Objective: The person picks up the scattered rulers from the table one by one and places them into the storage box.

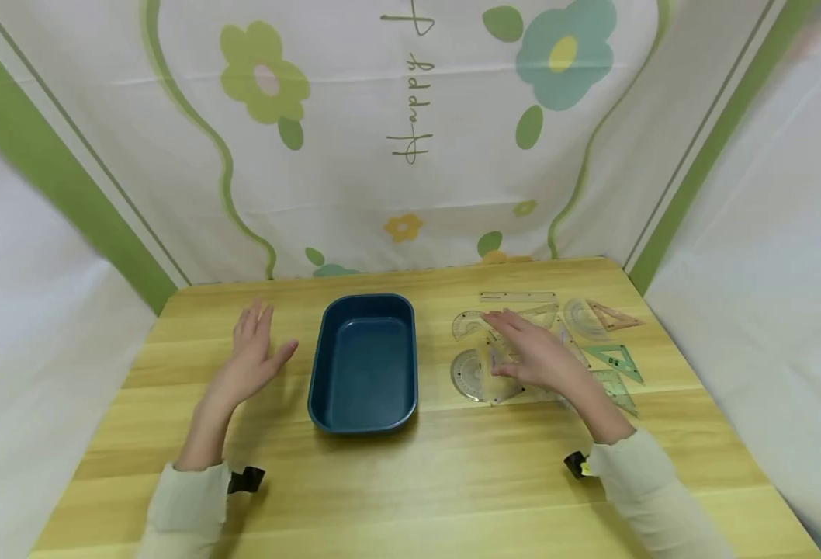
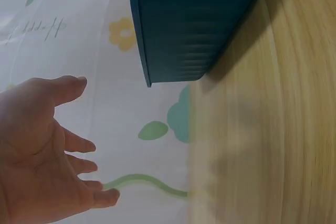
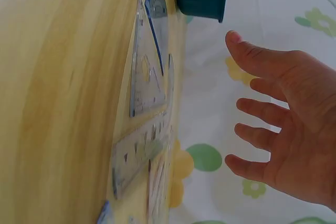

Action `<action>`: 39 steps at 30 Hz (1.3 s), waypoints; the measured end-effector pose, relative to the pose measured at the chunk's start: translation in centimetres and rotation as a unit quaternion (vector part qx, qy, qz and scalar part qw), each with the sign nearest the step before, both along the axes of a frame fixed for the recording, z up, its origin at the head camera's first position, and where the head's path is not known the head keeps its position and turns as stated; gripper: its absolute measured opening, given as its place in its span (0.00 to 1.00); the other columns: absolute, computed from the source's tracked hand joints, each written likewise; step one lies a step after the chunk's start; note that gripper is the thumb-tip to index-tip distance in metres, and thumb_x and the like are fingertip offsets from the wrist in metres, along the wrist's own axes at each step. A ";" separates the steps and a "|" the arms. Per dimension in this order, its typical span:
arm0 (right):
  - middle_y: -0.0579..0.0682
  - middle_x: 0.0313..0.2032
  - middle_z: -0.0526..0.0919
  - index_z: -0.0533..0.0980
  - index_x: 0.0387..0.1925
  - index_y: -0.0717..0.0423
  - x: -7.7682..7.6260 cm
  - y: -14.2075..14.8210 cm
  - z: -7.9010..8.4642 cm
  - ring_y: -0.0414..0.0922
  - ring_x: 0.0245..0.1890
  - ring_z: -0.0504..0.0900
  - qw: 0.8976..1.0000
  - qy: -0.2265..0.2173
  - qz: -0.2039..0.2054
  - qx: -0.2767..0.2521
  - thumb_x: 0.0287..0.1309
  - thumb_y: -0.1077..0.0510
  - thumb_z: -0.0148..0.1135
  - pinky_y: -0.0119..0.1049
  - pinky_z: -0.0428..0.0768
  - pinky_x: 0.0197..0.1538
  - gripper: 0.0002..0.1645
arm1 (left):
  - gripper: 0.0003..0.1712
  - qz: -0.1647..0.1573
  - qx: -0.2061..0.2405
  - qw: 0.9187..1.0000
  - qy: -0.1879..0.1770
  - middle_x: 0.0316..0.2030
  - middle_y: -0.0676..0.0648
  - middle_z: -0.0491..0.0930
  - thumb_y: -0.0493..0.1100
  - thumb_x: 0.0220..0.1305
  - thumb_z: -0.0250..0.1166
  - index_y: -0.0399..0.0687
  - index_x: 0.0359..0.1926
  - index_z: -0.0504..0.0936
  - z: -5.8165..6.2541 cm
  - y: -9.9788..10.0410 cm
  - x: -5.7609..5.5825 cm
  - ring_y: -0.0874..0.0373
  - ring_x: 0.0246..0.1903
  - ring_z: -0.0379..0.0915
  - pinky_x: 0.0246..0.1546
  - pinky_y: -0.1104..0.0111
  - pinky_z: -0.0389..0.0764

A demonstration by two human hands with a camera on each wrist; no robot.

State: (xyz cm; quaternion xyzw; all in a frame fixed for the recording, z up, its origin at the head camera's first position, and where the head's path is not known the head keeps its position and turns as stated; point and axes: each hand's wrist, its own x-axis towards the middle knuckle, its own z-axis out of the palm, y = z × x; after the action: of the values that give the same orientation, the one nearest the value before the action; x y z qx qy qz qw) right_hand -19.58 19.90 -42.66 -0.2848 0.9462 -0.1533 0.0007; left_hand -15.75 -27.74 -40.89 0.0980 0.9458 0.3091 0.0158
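My left hand hovers over the table left of a dark blue rectangular tub, fingers extended and holding nothing. In the left wrist view its palm is apart from the tub's side. Above a spread of clear rulers, set squares and protractors, my right hand hangs with spread, slightly bent fingers and nothing in them. Nearest it lie a round protractor, a half-round protractor and a clear set square. The hand hides part of the spread in the head view.
A straight ruler lies at the back. Farther right are an orange set square, a green set square and another protractor. A printed cloth hangs behind the wooden table, with white cloth at both sides.
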 end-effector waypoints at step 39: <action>0.54 0.61 0.76 0.73 0.63 0.56 -2.1 -4.8 -1.7 0.54 0.59 0.78 0.972 -0.041 0.174 0.152 0.43 0.50 0.82 0.53 0.80 0.56 0.45 | 0.16 -0.045 -0.075 0.979 -0.185 0.18 0.41 0.82 0.35 0.69 0.61 0.37 0.21 0.78 2.9 5.5 -2.6 0.53 0.21 0.82 0.26 0.70 0.82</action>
State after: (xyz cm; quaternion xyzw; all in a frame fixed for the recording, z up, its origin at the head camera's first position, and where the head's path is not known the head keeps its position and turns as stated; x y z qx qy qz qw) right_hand -21.68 15.10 -44.33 -0.4350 0.8936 -0.0163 0.1093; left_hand -18.31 -22.27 -38.01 0.0806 0.9416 0.2495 0.2114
